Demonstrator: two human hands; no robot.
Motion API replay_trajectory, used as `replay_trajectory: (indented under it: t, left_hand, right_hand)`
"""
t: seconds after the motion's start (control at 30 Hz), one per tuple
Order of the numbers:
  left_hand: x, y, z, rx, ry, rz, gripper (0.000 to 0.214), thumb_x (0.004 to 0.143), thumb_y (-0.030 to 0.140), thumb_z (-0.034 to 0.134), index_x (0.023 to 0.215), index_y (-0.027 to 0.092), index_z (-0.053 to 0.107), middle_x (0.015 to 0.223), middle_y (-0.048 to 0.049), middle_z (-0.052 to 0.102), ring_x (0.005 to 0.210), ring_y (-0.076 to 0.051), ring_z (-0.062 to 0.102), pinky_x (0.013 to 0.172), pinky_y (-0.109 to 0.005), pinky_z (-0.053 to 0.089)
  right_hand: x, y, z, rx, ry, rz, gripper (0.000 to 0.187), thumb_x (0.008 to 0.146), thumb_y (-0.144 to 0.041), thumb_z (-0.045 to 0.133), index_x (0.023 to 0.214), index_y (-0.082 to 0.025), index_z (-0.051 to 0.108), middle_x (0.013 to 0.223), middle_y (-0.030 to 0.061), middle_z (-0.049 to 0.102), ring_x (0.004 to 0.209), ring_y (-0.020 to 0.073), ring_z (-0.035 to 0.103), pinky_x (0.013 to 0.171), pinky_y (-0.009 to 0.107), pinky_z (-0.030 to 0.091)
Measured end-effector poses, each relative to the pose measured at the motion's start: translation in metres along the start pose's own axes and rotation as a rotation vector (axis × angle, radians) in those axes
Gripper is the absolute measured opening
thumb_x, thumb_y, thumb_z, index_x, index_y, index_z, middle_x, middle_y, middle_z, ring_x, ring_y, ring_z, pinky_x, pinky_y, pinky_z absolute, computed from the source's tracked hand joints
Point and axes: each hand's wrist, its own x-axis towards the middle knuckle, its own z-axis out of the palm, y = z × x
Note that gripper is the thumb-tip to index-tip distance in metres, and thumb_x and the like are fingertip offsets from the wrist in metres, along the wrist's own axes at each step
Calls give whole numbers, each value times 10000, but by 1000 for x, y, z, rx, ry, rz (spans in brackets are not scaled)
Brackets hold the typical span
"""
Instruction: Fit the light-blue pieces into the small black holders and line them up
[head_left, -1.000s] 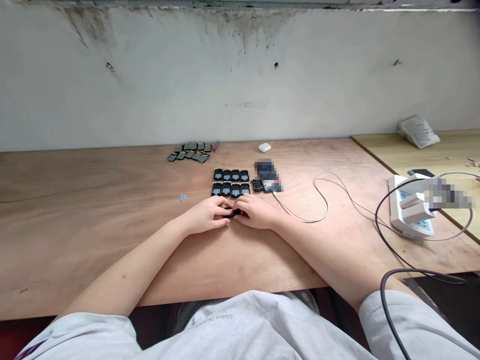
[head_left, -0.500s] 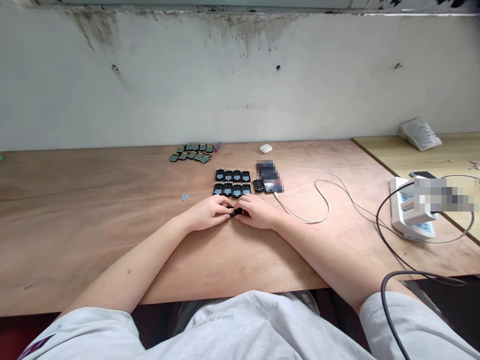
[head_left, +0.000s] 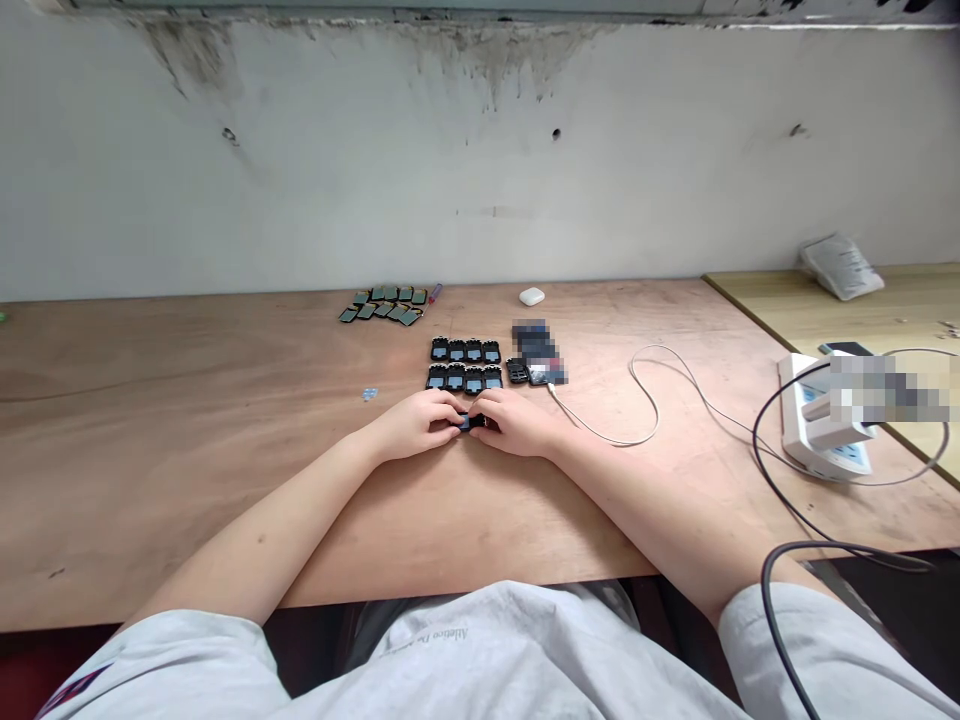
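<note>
Between my two hands, low over the wooden table (head_left: 322, 530), is a small black plastic casing (head_left: 472, 421) with a blue-grey patch showing. My left hand (head_left: 420, 423) grips its left side, fingers bent over it. Closed on the right side is my right hand (head_left: 514, 421), with the thumb and fingers partly covering the casing. Just beyond my fingertips lie two rows of similar black casings (head_left: 465, 365), each with a blue-grey rectangle inside. One more black casing (head_left: 517, 370), without a visible blue-grey rectangle, sits to the right of the rows.
Farther back lie several green-grey display modules (head_left: 384, 304) and a screwdriver (head_left: 435, 293). Small light-blue pieces (head_left: 370, 394) lie left of my hands. A blurred phone (head_left: 538, 350), white cable (head_left: 652, 400), white earbud case (head_left: 532, 297) and power strip (head_left: 817, 440) are to the right.
My left fingers have shifted slightly, and more of the casing's blue-grey patch now shows between my hands. The other things on the table stay where they were.
</note>
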Motion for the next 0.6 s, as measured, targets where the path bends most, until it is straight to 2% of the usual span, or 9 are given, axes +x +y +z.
replay_trajectory:
  t: [0.23,0.6]
  left_hand:
    - [2,4,3,63,-4,75,265,1006,206,535,1139,254,759,1280,-98,693,1142,-234,642,973,-381,520]
    - [1,3,3,7,19,37,208,975,241,604,1116,248,756,1245,-100,701,1132,-233,649,987,-388,536]
  right_hand:
    - [0,1,0,-6,0,25,153,921,-193,719,1070,-169,696,1025,90,678,928,216,634,784,315,486]
    - [1,-1,-2,-2,3,21,144,920,-183,717,1061,-170,693,1016,83,669,918,208,627,778,308,478]
